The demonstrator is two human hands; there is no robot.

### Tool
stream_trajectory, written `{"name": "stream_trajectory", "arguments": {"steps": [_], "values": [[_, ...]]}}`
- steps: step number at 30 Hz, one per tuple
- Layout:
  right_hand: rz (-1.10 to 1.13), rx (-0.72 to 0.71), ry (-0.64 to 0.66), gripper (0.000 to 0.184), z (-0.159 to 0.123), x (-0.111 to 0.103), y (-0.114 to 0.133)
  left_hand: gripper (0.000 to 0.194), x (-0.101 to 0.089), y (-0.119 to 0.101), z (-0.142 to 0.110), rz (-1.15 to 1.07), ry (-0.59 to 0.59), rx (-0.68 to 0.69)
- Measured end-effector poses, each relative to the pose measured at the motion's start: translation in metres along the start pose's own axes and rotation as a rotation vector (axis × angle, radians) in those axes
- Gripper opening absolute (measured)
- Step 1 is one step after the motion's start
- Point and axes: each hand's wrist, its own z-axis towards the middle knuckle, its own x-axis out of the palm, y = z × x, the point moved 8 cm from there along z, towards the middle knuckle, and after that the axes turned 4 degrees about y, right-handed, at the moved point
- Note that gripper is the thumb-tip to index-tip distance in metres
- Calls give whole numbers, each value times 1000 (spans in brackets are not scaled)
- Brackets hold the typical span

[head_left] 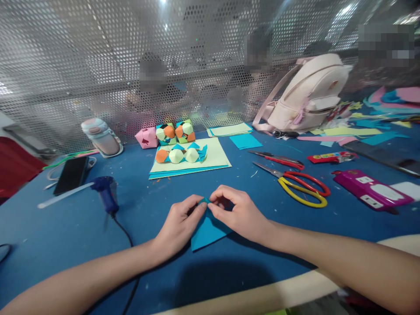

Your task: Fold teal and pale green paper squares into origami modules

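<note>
My left hand [179, 225] and my right hand [238, 212] meet over a piece of blue paper [206, 232] lying on the blue table [65, 227]. Both hands pinch the paper's top corner between thumb and fingertips, close together. The sheet's lower part spreads flat toward me between my wrists. Behind it, several folded paper balls [177, 154] in orange, white and blue rest on a stack of pale yellow paper [215, 159], with two multicoloured paper cubes [175, 132] and a pink folded box [147, 137] further back.
A blue glue gun [105, 192] with its cord lies left, by a black phone [70, 174] and a pink bottle [101, 138]. Right are scissors with red and yellow handles [302, 188], another red pair [278, 159], a magenta power strip [370, 190], a backpack [311, 94], loose coloured sheets. A perforated metal screen [98, 57] backs the table.
</note>
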Motion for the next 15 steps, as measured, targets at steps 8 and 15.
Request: {"name": "stream_trajectory", "arguments": {"steps": [8, 15], "values": [[-47, -87, 12, 10, 1, 0, 3, 21, -2, 5, 1, 12, -13, -75], [-94, -93, 95, 10, 0, 4, -3, 19, -3, 11, 4, -91, 2, -122]]}}
